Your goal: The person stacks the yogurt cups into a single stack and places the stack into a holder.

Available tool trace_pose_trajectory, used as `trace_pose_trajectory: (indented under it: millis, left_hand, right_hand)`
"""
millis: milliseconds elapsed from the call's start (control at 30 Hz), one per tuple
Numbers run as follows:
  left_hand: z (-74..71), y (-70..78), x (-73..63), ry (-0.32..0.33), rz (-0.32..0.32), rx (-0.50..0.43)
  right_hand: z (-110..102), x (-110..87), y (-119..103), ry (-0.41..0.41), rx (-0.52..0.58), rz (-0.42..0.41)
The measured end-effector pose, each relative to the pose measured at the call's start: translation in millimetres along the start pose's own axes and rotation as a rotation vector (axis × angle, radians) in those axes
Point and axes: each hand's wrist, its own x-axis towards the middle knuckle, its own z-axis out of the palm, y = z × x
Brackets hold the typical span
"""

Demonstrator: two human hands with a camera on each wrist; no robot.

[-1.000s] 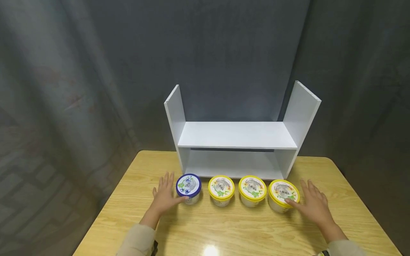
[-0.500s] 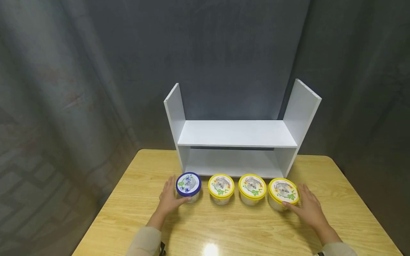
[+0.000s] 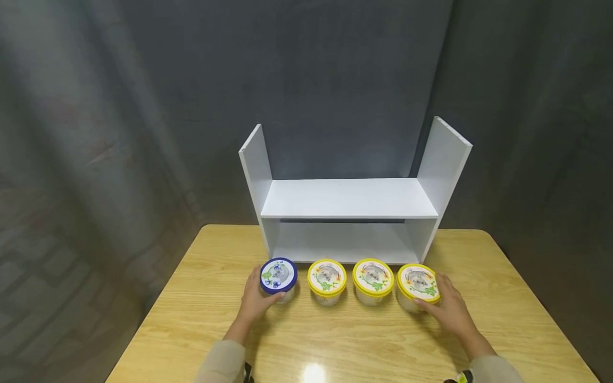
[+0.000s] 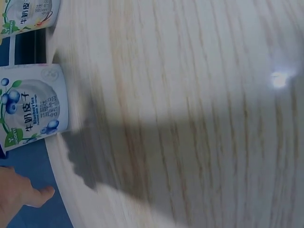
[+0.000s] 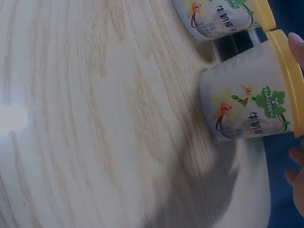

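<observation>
My left hand [image 3: 254, 306] is round the left side of a blue-lidded cup [image 3: 278, 275] with blueberries on its label, thumb at the front of the rim. At the row's right end, my right hand [image 3: 450, 308] holds a yellow-lidded cup [image 3: 419, 282] in the same way. The right wrist view shows the thumb [image 5: 297, 47] at that cup's yellow lid [image 5: 287, 80]. Both cups stand upright on the table. In the left wrist view, fingers [image 4: 28, 192] show beyond the blueberry cup [image 4: 35, 104]; the thumb is out of frame there.
Two more yellow-lidded cups, one left of centre [image 3: 327, 279] and one right of centre [image 3: 373, 279], stand between the hands. Close behind the row is a white two-level shelf [image 3: 349, 198] on the wooden table [image 3: 359, 340]. A grey curtain [image 3: 335, 90] hangs behind.
Both hands have moved inward and their spread fingers have drawn in round the two end cups. The cups have stayed in place; the view has shifted slightly.
</observation>
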Motion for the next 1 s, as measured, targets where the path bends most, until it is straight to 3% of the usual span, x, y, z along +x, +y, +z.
trace_pose_trajectory:
  millis: [267, 633, 1000]
  left_hand:
    - [6.2, 0.0, 3.6, 0.027, 0.018, -0.056]
    - [9.8, -0.8, 4.1, 0.058, 0.02, -0.118]
    - [15.0, -3.5, 3.8, 0.079, -0.005, -0.174]
  right_hand:
    - [4.8, 3.0, 1.3, 0.024, 0.02, 0.018]
    - [14.8, 5.8, 0.4, 0.075, 0.127, 0.05]
    - [20.2, 2.5, -2.9, 0.089, 0.193, 0.174]
